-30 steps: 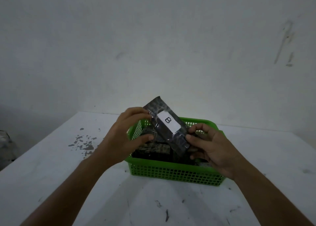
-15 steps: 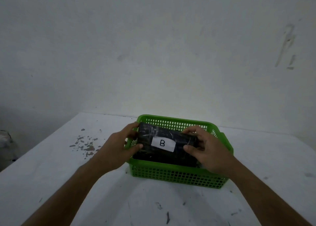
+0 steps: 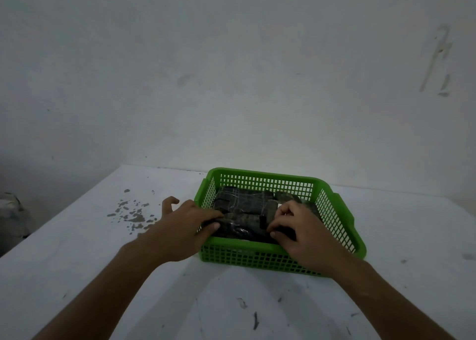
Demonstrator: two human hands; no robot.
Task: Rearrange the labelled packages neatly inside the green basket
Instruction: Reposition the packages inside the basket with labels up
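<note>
The green basket [image 3: 262, 175] stands on the white table, holding several dark wrapped packages lying flat. One package [image 3: 239, 198] lies along the back. The front package [image 3: 242, 227] lies along the near wall. My left hand [image 3: 185, 226] reaches over the basket's left rim and pinches the front package's left end between thumb and fingers. My right hand [image 3: 296, 226] grips its right end and covers most of a white label [image 3: 280, 205], so no letter can be read.
The white table [image 3: 77, 262] has chipped dark flecks [image 3: 134, 216] left of the basket and a few marks near its front. A plain wall rises close behind the basket. A dim bundle [image 3: 10, 211] sits beyond the table's left edge.
The package labelled B went from tilted above the basket to flat inside it along the near wall. Both hands came down with it, and its label is now hidden.
</note>
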